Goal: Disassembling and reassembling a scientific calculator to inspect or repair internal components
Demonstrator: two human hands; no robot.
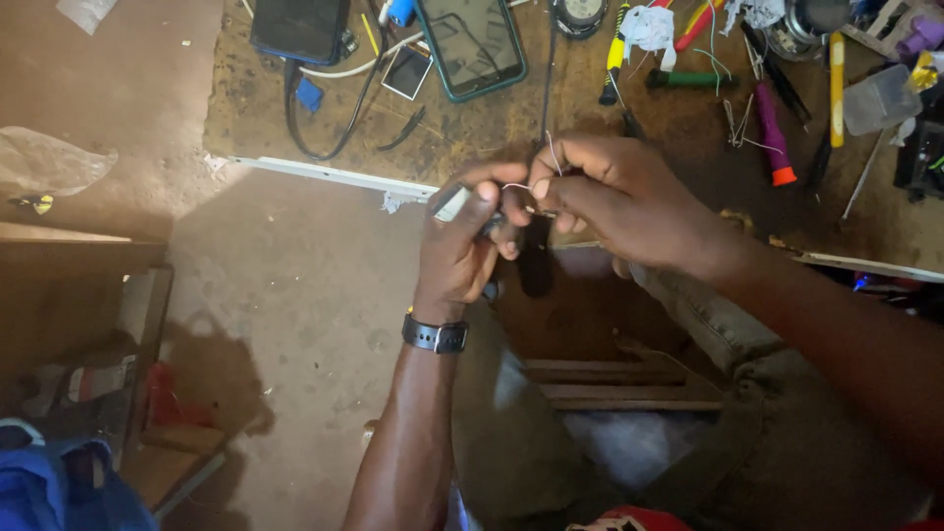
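- A thin pale wire [531, 182] runs between both hands, just at the near edge of the workbench [295, 128].
- The right hand [615, 197] pinches it between thumb and fingertips; one loose end curls upward.
- The left hand [462, 246] is closed around a small white-tipped piece [452, 205], wristwatch [435, 335] below.
- How far along: the wire looks free at one end, not yet fixed; the joint itself is hidden.
- Behind lie a green-cased phone [470, 44], screwdrivers and a purple-handled tool [772, 138].
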